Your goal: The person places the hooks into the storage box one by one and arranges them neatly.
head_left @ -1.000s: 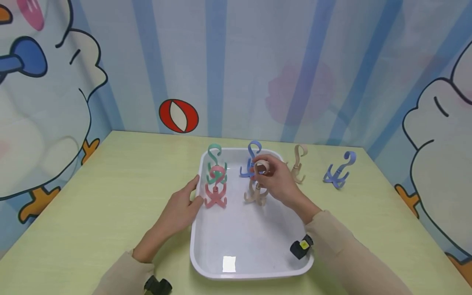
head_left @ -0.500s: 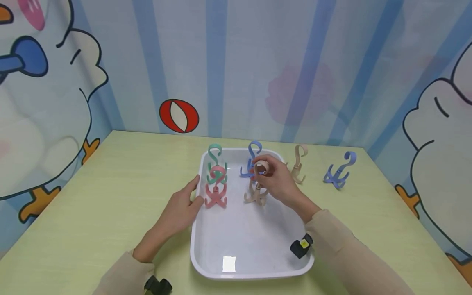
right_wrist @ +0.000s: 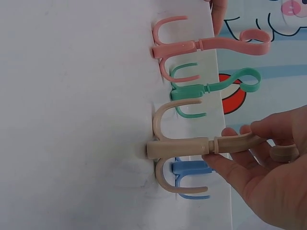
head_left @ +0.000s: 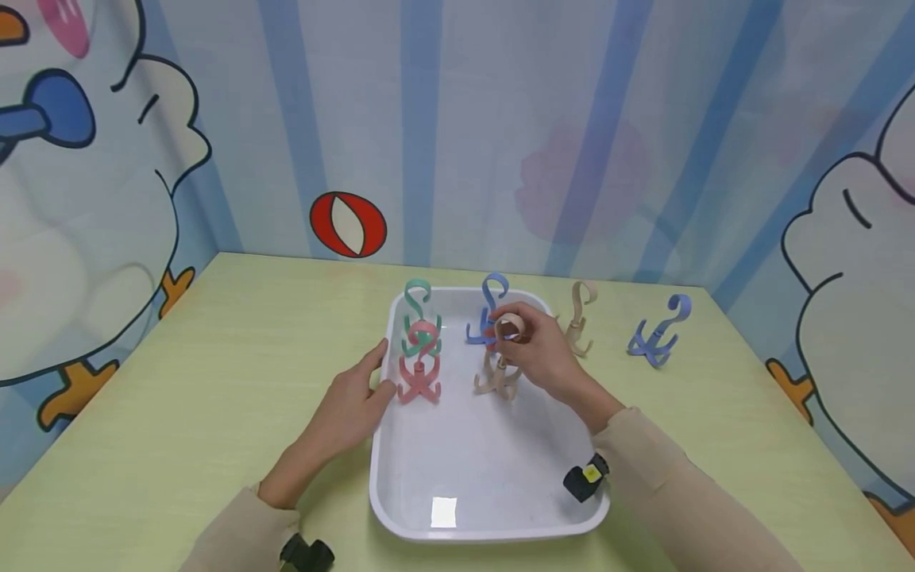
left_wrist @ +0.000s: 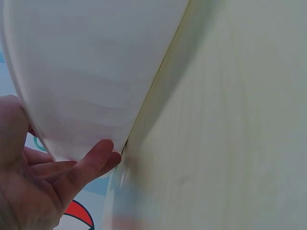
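My right hand pinches a beige four-pronged hook hanger by its upper curved stem. The hanger stands upright, its base right at the floor of a white plastic tray. Behind it is a blue hook hanger, partly hidden by the fingers. Along the tray's left side stand a pink hook hanger and, farther back, a green one. My left hand holds the tray's left wall, thumb at the rim and fingers against the outside.
Right of the tray, on the pale yellow-green table, are another beige hook hanger and a leaning blue one. A striped cartoon backdrop rises behind the table's far edge.
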Demonstrator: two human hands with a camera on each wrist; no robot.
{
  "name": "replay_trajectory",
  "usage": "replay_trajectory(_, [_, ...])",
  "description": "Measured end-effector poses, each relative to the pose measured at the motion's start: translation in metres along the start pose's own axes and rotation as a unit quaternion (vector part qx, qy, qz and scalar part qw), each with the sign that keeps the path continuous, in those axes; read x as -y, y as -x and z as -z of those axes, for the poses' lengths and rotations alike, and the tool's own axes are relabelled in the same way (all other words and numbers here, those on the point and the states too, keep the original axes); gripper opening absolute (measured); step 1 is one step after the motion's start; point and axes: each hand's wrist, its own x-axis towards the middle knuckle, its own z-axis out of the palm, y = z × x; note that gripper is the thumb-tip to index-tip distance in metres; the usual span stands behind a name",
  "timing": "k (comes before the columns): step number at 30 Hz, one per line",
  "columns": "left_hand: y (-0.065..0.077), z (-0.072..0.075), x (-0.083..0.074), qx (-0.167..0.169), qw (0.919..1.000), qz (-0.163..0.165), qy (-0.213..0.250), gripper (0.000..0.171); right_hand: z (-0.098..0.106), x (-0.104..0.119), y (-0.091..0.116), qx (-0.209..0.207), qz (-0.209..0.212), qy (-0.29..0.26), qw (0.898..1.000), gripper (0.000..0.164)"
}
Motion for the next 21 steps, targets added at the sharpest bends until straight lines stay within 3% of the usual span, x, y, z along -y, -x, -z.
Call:
replay_trajectory(15, [-0.0004, -0.0005, -0.0013, -0.001, 1.0, 0.002, -0.001, 0.068, 0.0017, 0.001, 0.0009, -0.005, -0.018, 0.002, 1.0, 0.037])
replay_trajectory(21, [-0.0001, -0.0007, -0.0013, -0.002, 1.0, 0.0, 0.001, 0.067, 0.0032, 0.0034, 0.0028, -0.02, -0.03, 0.02, 0.999, 0.047])
